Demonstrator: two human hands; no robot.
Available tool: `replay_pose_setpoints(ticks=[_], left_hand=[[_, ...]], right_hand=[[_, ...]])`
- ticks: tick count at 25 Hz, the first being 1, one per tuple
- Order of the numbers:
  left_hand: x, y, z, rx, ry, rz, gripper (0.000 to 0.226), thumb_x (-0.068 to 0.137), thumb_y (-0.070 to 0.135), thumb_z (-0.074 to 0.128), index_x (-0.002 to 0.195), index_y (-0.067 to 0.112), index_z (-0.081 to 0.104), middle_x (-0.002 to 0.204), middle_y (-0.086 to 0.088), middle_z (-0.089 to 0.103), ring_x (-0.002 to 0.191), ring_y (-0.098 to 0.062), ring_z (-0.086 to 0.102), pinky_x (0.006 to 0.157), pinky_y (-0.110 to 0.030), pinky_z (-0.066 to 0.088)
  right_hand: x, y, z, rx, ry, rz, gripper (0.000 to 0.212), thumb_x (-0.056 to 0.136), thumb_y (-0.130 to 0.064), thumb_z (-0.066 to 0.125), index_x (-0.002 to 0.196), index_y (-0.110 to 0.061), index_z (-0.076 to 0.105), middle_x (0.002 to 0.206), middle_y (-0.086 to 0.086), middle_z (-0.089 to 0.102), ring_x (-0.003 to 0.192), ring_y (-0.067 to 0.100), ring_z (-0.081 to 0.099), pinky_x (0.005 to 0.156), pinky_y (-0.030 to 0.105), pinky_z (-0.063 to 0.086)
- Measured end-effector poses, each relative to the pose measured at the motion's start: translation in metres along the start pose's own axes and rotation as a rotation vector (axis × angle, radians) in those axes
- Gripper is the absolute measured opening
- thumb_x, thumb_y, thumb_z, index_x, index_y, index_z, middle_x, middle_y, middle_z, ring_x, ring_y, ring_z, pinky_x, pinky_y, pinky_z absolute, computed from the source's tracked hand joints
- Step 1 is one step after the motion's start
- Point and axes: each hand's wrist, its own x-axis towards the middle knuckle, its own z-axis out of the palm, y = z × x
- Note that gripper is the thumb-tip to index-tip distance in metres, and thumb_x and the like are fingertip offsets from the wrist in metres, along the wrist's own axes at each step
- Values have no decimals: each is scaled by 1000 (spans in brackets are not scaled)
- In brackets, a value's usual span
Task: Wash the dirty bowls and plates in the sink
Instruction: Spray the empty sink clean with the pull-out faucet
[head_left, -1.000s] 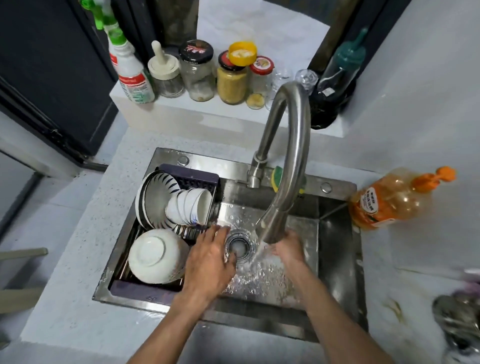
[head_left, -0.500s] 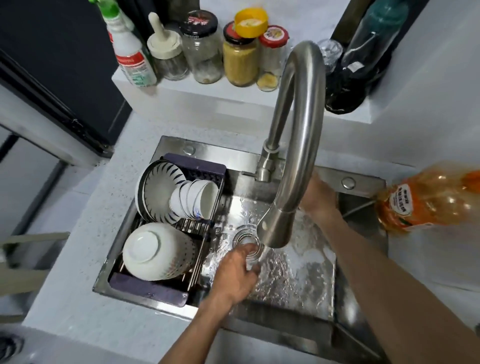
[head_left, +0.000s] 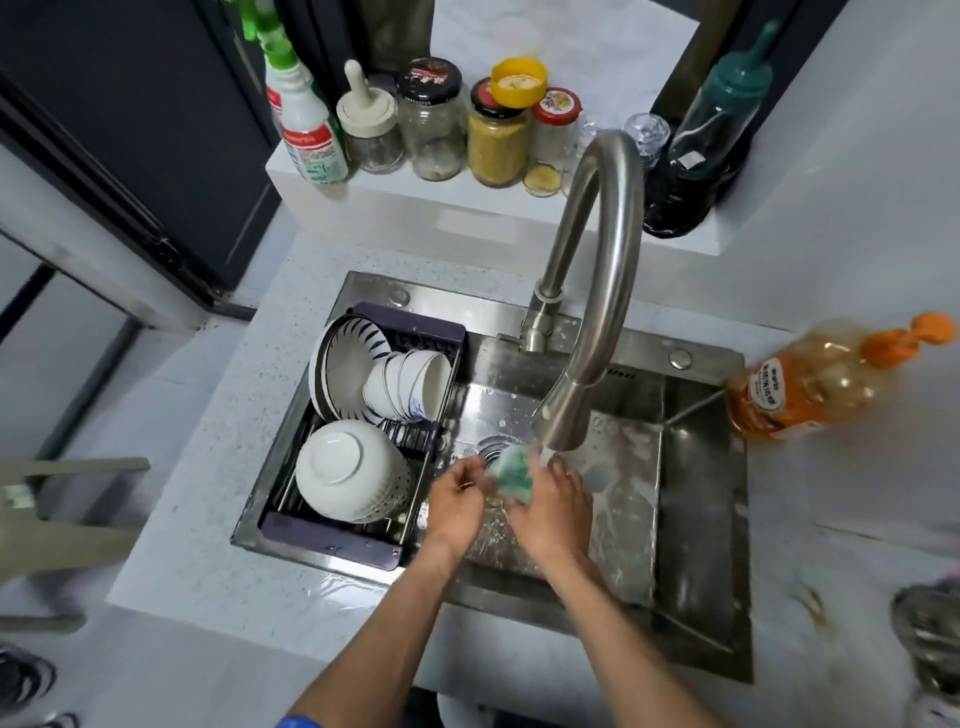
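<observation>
Over the drain (head_left: 493, 448) of the steel sink (head_left: 691, 519), my right hand (head_left: 553, 512) grips a green sponge (head_left: 515, 474) under the water running from the faucet (head_left: 597, 291). My left hand (head_left: 456, 501) is just left of the sponge, its loosely curled fingers at the sponge's edge. Blur hides whether they pinch it. A dark drying rack (head_left: 332, 540) fills the sink's left side. It holds upright striped plates (head_left: 343, 364), a row of small white bowls (head_left: 410, 384) on their sides, and a large white bowl (head_left: 348, 470) upside down.
An orange dish-soap bottle (head_left: 800, 387) lies on the counter right of the sink. Jars (head_left: 496, 132) and a spray bottle (head_left: 304, 122) line the white ledge behind the faucet, with a dark bottle (head_left: 701, 140) at its right end. Metal ware (head_left: 930, 629) sits at the far right edge.
My right hand came back from behind the faucet with the green sponge and now holds it under the stream. My left hand shifted slightly, staying by the drain.
</observation>
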Motion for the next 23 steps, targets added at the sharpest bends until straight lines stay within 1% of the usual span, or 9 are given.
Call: replay_pose_setpoints(ticks=[3, 5, 7, 9, 11, 13, 16, 20, 23], left_hand=[[2, 9, -2, -12, -84, 103, 30, 95, -1, 58, 110, 24, 66, 114, 3, 68, 109, -12, 62, 92, -16, 48], [6, 10, -1, -4, -104, 129, 27, 95, -1, 57, 113, 18, 66, 118, -1, 68, 107, -13, 64, 82, -7, 47], [7, 9, 1, 67, -140, 145, 26, 98, 1, 54, 119, 12, 65, 127, -3, 62, 100, -5, 62, 74, -1, 45], [10, 7, 3, 139, -181, 182, 28, 100, 3, 51, 125, 6, 63, 134, 2, 54, 106, 3, 58, 77, 2, 42], [14, 6, 5, 187, -215, 235, 29, 101, 4, 49, 126, 4, 64, 139, 7, 50, 117, 1, 54, 85, 2, 39], [17, 6, 8, 189, -219, 267, 29, 100, 3, 50, 125, 4, 65, 139, 8, 51, 126, -4, 51, 98, -4, 37], [20, 10, 18, 108, -188, 257, 35, 100, 7, 52, 135, 13, 59, 144, 3, 52, 134, -11, 47, 112, -24, 38], [24, 17, 28, -114, -180, 104, 27, 101, 10, 52, 126, 15, 62, 117, 3, 67, 105, -10, 63, 81, -12, 52], [27, 14, 29, -128, -237, 29, 22, 102, 14, 50, 104, 10, 71, 94, -3, 74, 85, -14, 67, 76, -24, 52]], right_hand=[[13, -4, -2, 773, -105, 379, 36, 85, -39, 71, 116, -23, 62, 105, 0, 70, 85, 18, 64, 66, 23, 50], [14, -12, -8, 1180, -167, 598, 30, 91, -39, 64, 109, -15, 65, 97, 9, 70, 74, 22, 64, 52, 25, 51], [13, -19, -14, 1368, -203, 712, 25, 95, -35, 58, 99, -12, 66, 80, 11, 68, 59, 22, 61, 41, 25, 47], [12, -23, -19, 1473, -224, 724, 20, 96, -26, 51, 100, -11, 64, 66, 7, 63, 40, 14, 52, 35, 19, 38], [12, -22, -23, 1537, -230, 732, 23, 101, -26, 45, 106, -11, 61, 71, 8, 64, 35, 12, 52, 33, 19, 39], [11, -15, -25, 1627, -229, 765, 29, 104, -31, 42, 112, -10, 60, 86, 14, 68, 53, 19, 65, 43, 29, 51], [6, 3, -29, 1770, -242, 729, 29, 104, -32, 43, 112, -11, 61, 109, 18, 69, 94, 32, 67, 78, 50, 56], [11, 14, -32, 1819, -250, 617, 28, 103, -28, 44, 120, -16, 63, 117, 13, 70, 102, 30, 66, 98, 57, 46], [15, 13, -33, 1680, -210, 580, 25, 103, -24, 44, 115, -18, 65, 107, 9, 73, 93, 25, 67, 86, 48, 55]])
